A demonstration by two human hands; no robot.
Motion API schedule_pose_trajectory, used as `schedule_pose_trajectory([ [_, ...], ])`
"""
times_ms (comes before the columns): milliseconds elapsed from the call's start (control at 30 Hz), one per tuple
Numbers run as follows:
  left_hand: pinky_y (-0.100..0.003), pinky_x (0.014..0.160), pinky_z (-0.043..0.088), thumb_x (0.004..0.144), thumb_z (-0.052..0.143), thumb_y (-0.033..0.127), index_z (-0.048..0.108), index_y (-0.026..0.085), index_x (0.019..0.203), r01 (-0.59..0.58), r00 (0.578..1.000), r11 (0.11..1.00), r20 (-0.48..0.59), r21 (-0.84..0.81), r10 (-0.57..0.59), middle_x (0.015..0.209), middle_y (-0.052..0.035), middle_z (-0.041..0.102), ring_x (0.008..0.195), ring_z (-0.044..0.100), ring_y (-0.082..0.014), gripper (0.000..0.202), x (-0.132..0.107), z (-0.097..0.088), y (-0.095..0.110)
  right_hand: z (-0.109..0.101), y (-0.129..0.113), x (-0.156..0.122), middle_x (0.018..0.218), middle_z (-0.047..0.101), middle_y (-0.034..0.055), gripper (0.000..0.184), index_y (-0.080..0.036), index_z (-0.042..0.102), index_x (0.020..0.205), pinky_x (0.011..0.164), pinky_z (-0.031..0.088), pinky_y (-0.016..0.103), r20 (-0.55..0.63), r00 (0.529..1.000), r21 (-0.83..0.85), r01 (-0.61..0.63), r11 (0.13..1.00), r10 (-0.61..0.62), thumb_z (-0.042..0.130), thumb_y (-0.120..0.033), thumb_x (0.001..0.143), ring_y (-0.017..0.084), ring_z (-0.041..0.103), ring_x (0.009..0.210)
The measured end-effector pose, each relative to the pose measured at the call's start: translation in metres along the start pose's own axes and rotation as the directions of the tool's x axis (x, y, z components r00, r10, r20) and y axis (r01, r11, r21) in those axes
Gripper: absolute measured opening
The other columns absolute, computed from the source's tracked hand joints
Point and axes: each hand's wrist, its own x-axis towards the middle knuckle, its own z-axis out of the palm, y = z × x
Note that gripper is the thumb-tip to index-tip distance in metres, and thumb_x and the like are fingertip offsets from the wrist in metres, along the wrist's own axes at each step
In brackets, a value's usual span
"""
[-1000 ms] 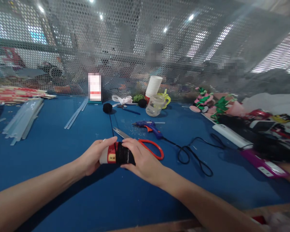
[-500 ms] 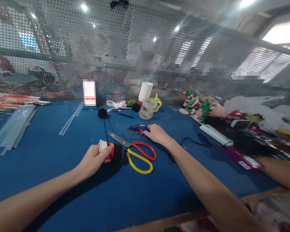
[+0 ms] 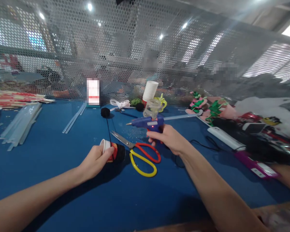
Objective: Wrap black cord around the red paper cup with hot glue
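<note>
My left hand [image 3: 95, 161] is closed round a paper cup [image 3: 106, 145] that lies tipped on its side. Black yarn covers the cup's right end, and one strand runs from it up to a black yarn ball [image 3: 105, 112]. A blue hot glue gun [image 3: 145, 122] is gripped in my right hand [image 3: 170, 138], its nozzle pointing left and a small red light showing. From its back sticks out a long translucent glue stick [image 3: 182, 116]. Between my hands lie open scissors [image 3: 131, 146] with one red and one yellow handle loop.
Behind the glue gun stand a clear plastic jar [image 3: 151, 108] and stacked white cups [image 3: 150, 90]. Glue sticks [image 3: 21, 125] lie at left. At right are green-and-pink craft pieces [image 3: 215, 109], a white-and-purple tool [image 3: 256, 164] and another person's forearm [image 3: 288, 177]. Perforated metal panel [image 3: 120, 48] closes the back.
My right hand has lifted the glue gun off the table and brought it nearer, above the scissors. My left hand still holds the cup in about the same place.
</note>
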Motion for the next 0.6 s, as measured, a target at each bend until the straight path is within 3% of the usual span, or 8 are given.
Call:
schedule_pose_trajectory([
  [133,-0.022,0.043,0.017,0.074,0.031,0.04,0.024,0.019,0.048,0.024,1.0,1.0,-0.012,0.019,-0.024,0.049,0.0046,0.023,0.046,0.02,-0.008,0.034,0.002,-0.002,0.001,0.014,-0.01,-0.023,0.055,0.055,0.0007,0.023,-0.012,0.053,0.079,0.042,0.043,0.021,0.109,0.993,0.165,0.021,0.986,-0.04,0.048,-0.033,0.072,0.009,0.051,0.042],
  [367,-0.022,0.042,0.016,0.073,0.028,0.04,0.024,0.019,0.049,0.075,0.997,0.997,0.006,0.034,-0.076,0.048,0.0049,0.021,0.045,0.019,-0.0079,0.033,0.008,-0.003,-0.001,0.028,-0.017,-0.037,0.041,0.045,-0.0039,0.021,-0.014,0.054,0.065,0.036,0.039,0.018,0.173,0.985,0.083,-0.011,0.997,-0.004,0.048,-0.033,0.071,0.007,0.043,0.035],
  [600,-0.022,0.042,0.016,0.074,0.028,0.041,0.025,0.018,0.05,0.073,0.997,0.996,0.009,0.042,-0.073,0.049,0.0048,0.022,0.046,0.02,-0.0079,0.033,0.007,-0.003,-0.001,0.032,-0.019,-0.041,0.041,0.048,-0.0035,0.023,-0.014,0.055,0.064,0.04,0.039,0.018,0.122,0.993,-0.049,0.011,0.999,-0.005,0.047,-0.034,0.072,0.007,0.046,0.037],
])
